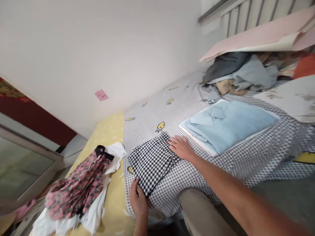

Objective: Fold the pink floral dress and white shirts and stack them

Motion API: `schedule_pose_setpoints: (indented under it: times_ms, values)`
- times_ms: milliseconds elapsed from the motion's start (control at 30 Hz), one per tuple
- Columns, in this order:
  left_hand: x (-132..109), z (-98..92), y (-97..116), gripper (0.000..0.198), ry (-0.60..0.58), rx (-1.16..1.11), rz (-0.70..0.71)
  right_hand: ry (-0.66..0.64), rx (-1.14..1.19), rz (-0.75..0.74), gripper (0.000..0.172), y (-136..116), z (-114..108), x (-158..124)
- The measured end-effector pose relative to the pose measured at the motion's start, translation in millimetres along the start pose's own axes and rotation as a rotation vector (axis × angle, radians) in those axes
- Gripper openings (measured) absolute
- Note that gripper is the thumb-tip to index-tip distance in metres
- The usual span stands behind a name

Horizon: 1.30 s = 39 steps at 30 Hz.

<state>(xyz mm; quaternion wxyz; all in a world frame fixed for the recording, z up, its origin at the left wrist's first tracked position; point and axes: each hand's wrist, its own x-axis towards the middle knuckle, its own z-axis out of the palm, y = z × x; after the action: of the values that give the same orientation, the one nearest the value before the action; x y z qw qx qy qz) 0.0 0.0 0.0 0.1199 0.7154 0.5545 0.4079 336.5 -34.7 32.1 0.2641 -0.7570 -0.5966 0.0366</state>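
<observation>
A folded black-and-white checked garment (152, 162) lies on the checked bedsheet (221, 164). My left hand (137, 198) rests at its near corner, fingers laid flat on the cloth. My right hand (180, 147) lies flat on its far edge, fingers spread and stretched out. Just right of that hand sits a folded light blue shirt (228, 126) on a white board.
A floral garment (78, 186) lies over white clothes (98, 209) on a yellow sheet at the left. A heap of grey and tan clothes (241, 73) sits at the back under pink boards (261, 34). The white wall carries a pink note (101, 95). My knee (201, 209) is in the foreground.
</observation>
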Motion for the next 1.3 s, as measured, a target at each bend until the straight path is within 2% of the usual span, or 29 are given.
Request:
schedule_pose_setpoints:
  times_ms: [133, 300, 400, 600, 800, 867, 933, 1000, 1067, 1167, 1300]
  values:
    - [-31, -7.4, -15, 0.043, 0.042, -0.008, 0.039, 0.065, 0.052, -0.013, 0.050, 7, 6, -2]
    - [-76, -7.5, -12, 0.046, 0.027, 0.085, -0.012, 0.194, 0.168, -0.006, 0.044, 12, 6, -10]
    - [-90, -8.4, -7, 0.047, 0.003, 0.097, -0.051, 0.260, 0.276, 0.026, 0.040, 13, 4, -19]
    - [-81, -19.4, 26, 0.034, -0.071, 0.213, -0.201, 0.355, 0.586, 0.147, 0.039, 9, 1, -60]
    - [-66, -16.2, 61, 0.021, -0.030, 0.261, -0.359, 0.407, 0.939, 0.324, 0.046, -26, -1, -118]
    - [-63, -13.8, 68, 0.018, -0.016, 0.261, -0.398, 0.366, 1.244, 0.431, 0.045, -42, 0, -137]
    - [-61, -13.4, 72, 0.014, -0.017, 0.261, -0.415, 0.268, 1.579, 0.567, 0.046, -56, 2, -154]
    - [-60, -14.8, 74, 0.011, -0.029, 0.258, -0.408, 0.160, 1.787, 0.681, 0.048, -67, 8, -167]
    - [-61, -17.0, 75, 0.014, -0.051, 0.300, -0.370, 0.047, 1.891, 0.754, 0.050, -74, 16, -175]
    - [-63, -19.3, 73, 0.024, -0.090, 0.438, -0.284, -0.103, 1.983, 0.775, 0.058, -77, 27, -178]
    - [-58, -20.4, 68, 0.027, -0.095, 0.520, -0.187, -0.168, 2.037, 0.748, 0.066, -77, 31, -176]
